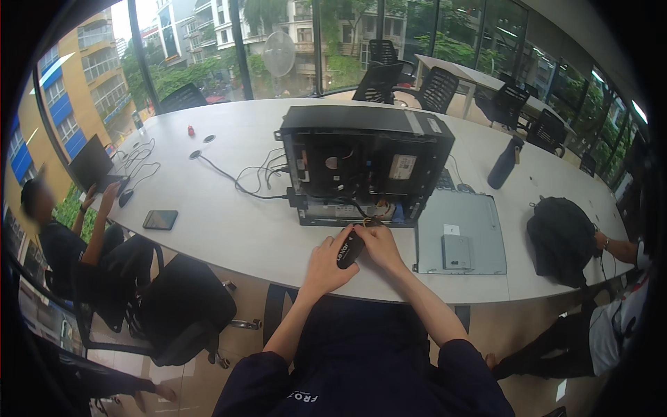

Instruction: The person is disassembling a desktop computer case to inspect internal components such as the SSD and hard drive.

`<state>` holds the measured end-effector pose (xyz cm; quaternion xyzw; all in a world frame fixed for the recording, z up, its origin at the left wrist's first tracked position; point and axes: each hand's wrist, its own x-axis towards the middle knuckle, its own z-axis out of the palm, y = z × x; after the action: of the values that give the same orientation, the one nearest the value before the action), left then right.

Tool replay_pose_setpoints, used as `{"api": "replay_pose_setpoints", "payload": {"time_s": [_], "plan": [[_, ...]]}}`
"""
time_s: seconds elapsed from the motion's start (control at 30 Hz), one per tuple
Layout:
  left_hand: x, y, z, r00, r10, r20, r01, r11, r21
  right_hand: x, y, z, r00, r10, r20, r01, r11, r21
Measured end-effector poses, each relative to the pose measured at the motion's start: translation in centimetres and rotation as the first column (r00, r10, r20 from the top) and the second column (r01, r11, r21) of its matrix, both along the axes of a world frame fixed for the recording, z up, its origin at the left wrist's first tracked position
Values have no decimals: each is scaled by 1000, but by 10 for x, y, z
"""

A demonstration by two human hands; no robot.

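Observation:
My left hand (329, 267) is closed round a flat black solid-state drive (351, 251) with pale printing, tilted in front of an open computer case. My right hand (383, 247) pinches at the drive's far end, where a bundle of thin cables (375, 221) comes out of the case. The fingers hide the plug, so whether it sits in the drive does not show. The black computer case (361, 125) stands upright on the table, its open side toward me, showing a fan, a labelled metal box and wiring.
A grey side panel (486, 243) lies right of the case, bearing a small grey box (456, 251). Beyond are a dark bottle (504, 162) and a black backpack (560, 240) touched by another person's hand. Left are a phone (160, 219), cords and a person at a laptop (94, 164).

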<state>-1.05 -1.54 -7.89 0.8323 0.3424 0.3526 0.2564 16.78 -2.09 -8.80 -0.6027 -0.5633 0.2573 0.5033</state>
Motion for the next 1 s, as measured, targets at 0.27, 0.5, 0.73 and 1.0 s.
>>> {"api": "replay_pose_setpoints", "payload": {"time_s": [0.27,0.5,0.73,1.0], "plan": [[3,-3,-3,998,60,-5,-60,998,14,-2,1,0,996,-78,48,76,997,35],[-2,-5,-3,999,30,28,-31,999,44,20,-2,8,994,-32,-108,34,999,14],[-1,-5,-1,999,1,42,-4,998,64,7,-5,16,991,130,24,-129,991,-18],[3,-16,14,996,-75,46,78,996,-52,11,-10,16,891,230,-392,-324,926,-194]]}}
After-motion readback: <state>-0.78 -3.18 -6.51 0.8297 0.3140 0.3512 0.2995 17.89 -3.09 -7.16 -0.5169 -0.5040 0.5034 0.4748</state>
